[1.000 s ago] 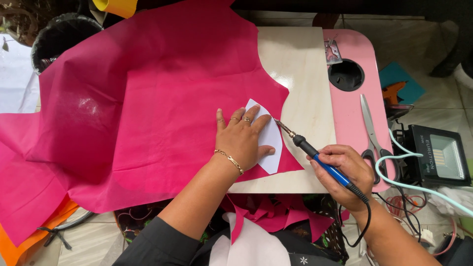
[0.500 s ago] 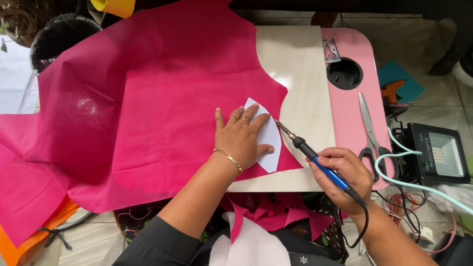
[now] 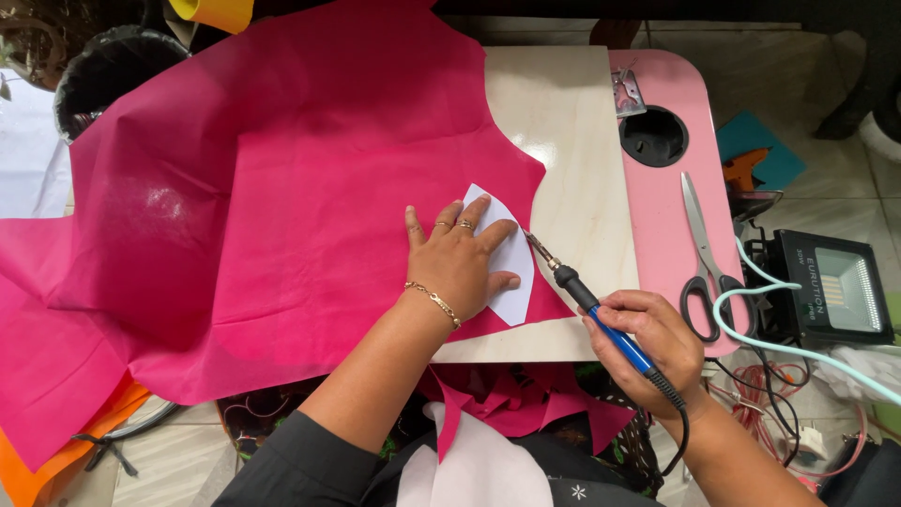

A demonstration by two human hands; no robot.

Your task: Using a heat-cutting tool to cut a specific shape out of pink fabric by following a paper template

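Tracing round a white paper template (image 3: 511, 258) with the hot tip of a blue-handled soldering iron (image 3: 591, 305) looks to be the step in hand: the tip meets the template's right edge, on the pink fabric (image 3: 282, 207) near the front edge of the wooden board (image 3: 572, 122). The left hand (image 3: 460, 263) lies flat with fingers spread, pinning template and fabric down, grasping nothing. The right hand (image 3: 652, 343) is clenched around the iron's handle, its cord trailing toward the body. Next, I judge, the tip must follow the template's curved outline steadily while the left hand keeps it from sliding. Scissors (image 3: 706, 253) lie on the pink table (image 3: 657, 207) along its right edge, beside a round hole (image 3: 653, 136).
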